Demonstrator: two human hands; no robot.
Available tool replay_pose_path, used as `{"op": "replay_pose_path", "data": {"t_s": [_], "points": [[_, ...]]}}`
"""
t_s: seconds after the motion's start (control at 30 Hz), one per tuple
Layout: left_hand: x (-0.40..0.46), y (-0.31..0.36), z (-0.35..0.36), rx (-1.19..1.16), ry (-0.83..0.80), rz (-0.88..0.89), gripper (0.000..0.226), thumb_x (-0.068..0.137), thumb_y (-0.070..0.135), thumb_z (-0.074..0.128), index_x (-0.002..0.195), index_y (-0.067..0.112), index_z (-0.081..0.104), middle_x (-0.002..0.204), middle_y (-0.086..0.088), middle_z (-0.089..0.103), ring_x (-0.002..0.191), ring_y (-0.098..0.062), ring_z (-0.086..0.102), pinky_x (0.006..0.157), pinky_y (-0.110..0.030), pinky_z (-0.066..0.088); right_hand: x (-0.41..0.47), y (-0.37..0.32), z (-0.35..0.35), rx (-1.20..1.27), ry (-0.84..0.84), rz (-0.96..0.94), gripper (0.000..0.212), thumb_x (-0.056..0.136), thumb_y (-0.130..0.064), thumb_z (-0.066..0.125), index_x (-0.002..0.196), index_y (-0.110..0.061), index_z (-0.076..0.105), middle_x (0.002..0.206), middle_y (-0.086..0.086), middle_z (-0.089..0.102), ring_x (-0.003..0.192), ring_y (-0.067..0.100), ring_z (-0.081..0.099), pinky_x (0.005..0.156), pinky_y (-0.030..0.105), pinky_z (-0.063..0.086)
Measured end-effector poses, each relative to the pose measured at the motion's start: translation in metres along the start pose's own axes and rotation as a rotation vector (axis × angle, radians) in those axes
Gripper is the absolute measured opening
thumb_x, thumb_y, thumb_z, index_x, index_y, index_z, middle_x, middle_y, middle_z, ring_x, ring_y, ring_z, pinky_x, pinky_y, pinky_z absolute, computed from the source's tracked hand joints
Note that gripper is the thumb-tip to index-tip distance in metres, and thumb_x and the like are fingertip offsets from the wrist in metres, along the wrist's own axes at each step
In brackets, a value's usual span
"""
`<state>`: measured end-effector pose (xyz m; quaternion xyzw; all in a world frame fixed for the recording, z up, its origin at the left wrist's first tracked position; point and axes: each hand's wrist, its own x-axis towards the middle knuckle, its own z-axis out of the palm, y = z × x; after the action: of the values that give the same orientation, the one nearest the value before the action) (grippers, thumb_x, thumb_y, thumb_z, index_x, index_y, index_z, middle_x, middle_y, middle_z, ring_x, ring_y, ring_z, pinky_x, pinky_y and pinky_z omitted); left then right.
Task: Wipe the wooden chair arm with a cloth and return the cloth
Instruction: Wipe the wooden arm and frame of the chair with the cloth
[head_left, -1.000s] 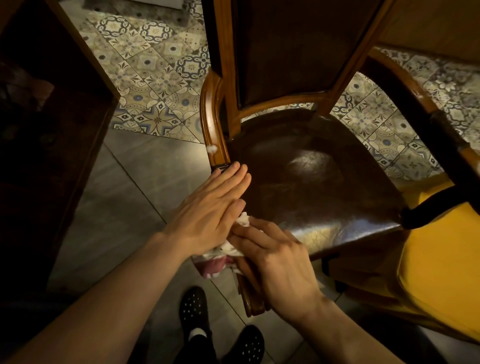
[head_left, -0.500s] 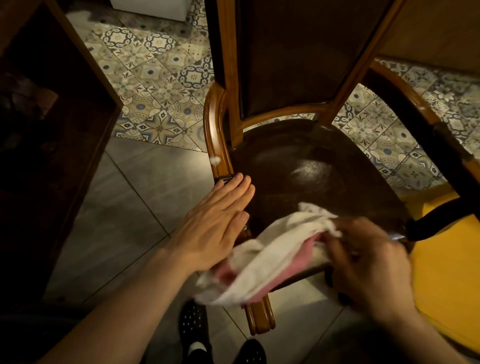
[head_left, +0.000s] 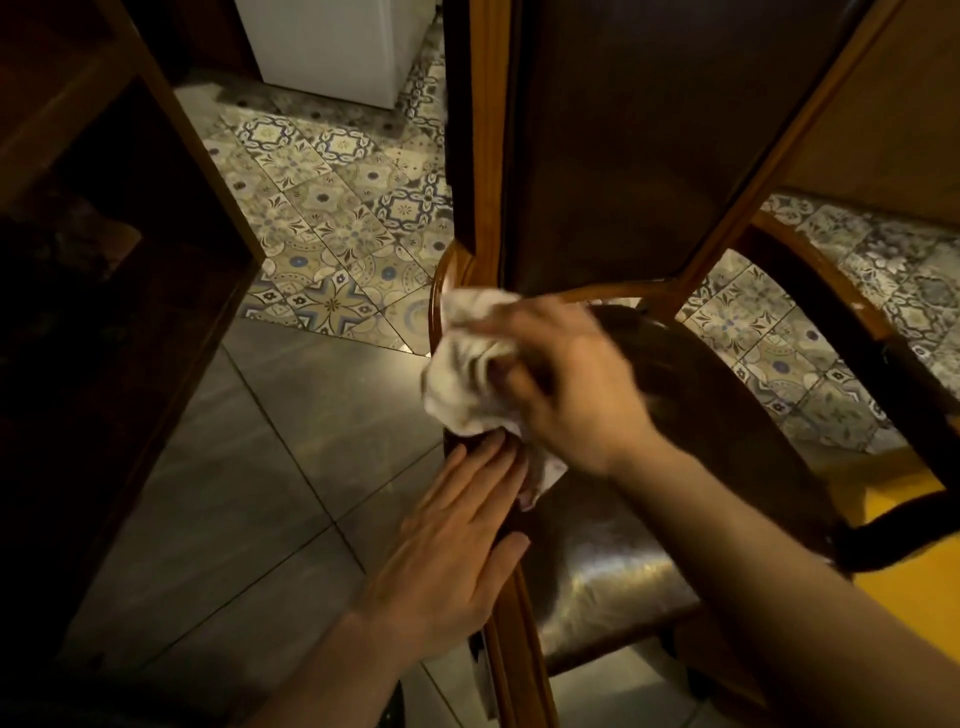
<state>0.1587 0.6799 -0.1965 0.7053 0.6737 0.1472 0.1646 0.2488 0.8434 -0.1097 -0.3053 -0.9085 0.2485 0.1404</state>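
A wooden armchair with a dark glossy seat (head_left: 649, 499) fills the middle of the head view. Its left arm (head_left: 511, 613) runs from the backrest toward me. My right hand (head_left: 566, 384) is shut on a crumpled white cloth (head_left: 467, 364) with a pink underside and presses it on the far part of the left arm, close to the backrest. My left hand (head_left: 457, 540) lies flat on the nearer part of the same arm, fingers together and pointing away from me, holding nothing. The cloth hides the arm's upper curve.
The chair's tall backrest (head_left: 623, 130) stands straight ahead and its right arm (head_left: 841, 312) curves at the right. Dark wooden furniture (head_left: 104, 260) stands at the left, a white appliance (head_left: 332, 47) at the back, something yellow (head_left: 914, 566) at the right. Floor tiles are patterned and grey.
My right hand carried the cloth from over the seat's front up and left onto the far part of the left arm. My left hand stayed flat on the arm. The camera moved closer.
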Motion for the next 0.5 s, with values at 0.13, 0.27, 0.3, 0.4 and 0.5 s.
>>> {"op": "replay_pose_path", "data": {"t_s": [0.13,0.27,0.3,0.4,0.5], "points": [[-0.003,-0.002,0.003,-0.043,0.007,-0.045,0.062,0.105,0.055,0.019,0.158,0.025,0.017,0.163,0.007,0.006,0.148,0.0,-0.022,0.117,-0.02,-0.018,0.005,0.005,0.024,-0.056,-0.333,-0.204,0.045,0.095,-0.033,0.055,0.138,-0.046,0.054,0.15,-0.011,0.044,0.126,0.02,0.042,0.098,0.051,0.045],[-0.002,-0.006,0.002,-0.025,0.035,-0.009,0.06,0.106,0.05,0.026,0.158,0.025,0.011,0.165,0.006,0.011,0.154,-0.008,-0.004,0.123,-0.028,-0.007,0.023,0.029,0.016,-0.085,-0.48,-0.308,0.044,0.099,-0.039,0.059,0.142,-0.047,0.05,0.159,-0.012,0.036,0.138,0.017,0.036,0.103,0.048,0.044],[-0.001,-0.007,0.003,-0.044,0.039,0.0,0.061,0.105,0.049,0.027,0.159,0.026,0.01,0.167,0.006,0.012,0.154,-0.009,-0.002,0.123,-0.03,-0.004,0.028,0.032,0.017,-0.104,-0.493,-0.336,0.043,0.099,-0.038,0.059,0.141,-0.046,0.052,0.158,-0.011,0.038,0.138,0.018,0.037,0.102,0.048,0.045],[0.002,-0.008,0.006,-0.073,0.045,0.022,0.063,0.105,0.046,0.031,0.16,0.02,0.013,0.169,0.005,0.008,0.155,-0.013,0.002,0.124,-0.035,0.002,0.038,0.038,0.022,-0.167,-0.47,-0.396,0.039,0.101,-0.038,0.054,0.14,-0.045,0.054,0.154,-0.01,0.044,0.135,0.019,0.041,0.097,0.05,0.047],[0.003,-0.01,0.009,-0.074,0.049,0.038,0.065,0.103,0.044,0.036,0.159,0.017,0.019,0.169,0.004,0.009,0.155,-0.015,0.005,0.124,-0.037,0.004,0.045,0.047,0.03,-0.252,-0.383,-0.421,0.038,0.101,-0.038,0.051,0.139,-0.043,0.055,0.152,-0.007,0.047,0.132,0.025,0.045,0.091,0.05,0.048]]}}
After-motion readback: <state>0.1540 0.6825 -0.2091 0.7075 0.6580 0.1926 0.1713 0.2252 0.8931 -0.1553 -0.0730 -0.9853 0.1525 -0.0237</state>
